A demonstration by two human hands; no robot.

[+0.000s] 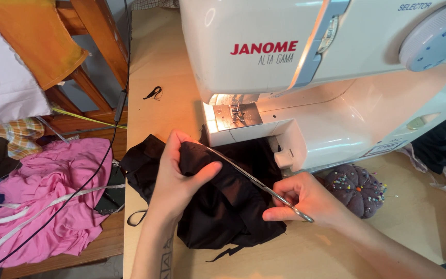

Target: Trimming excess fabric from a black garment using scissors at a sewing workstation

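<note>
My left hand (176,178) grips a bunched fold of black fabric (223,206) and lifts it off the light wooden table (150,62), thumb pressed on top. My right hand (305,199) holds a pair of slim metal scissors (256,181); the blades point up-left and their tips lie against the fabric close to my left fingers. The rest of the black cloth lies heaped under both hands, in front of the white sewing machine (305,77), whose needle plate (236,116) is lit just above my left hand.
A purple pincushion (356,188) full of coloured pins sits right of my right hand. Pink fabric (52,201) with white straps lies left of the table, crossed by a black cable (96,170). A wooden chair (83,46) stands behind. A black thread scrap (153,93) lies on the table.
</note>
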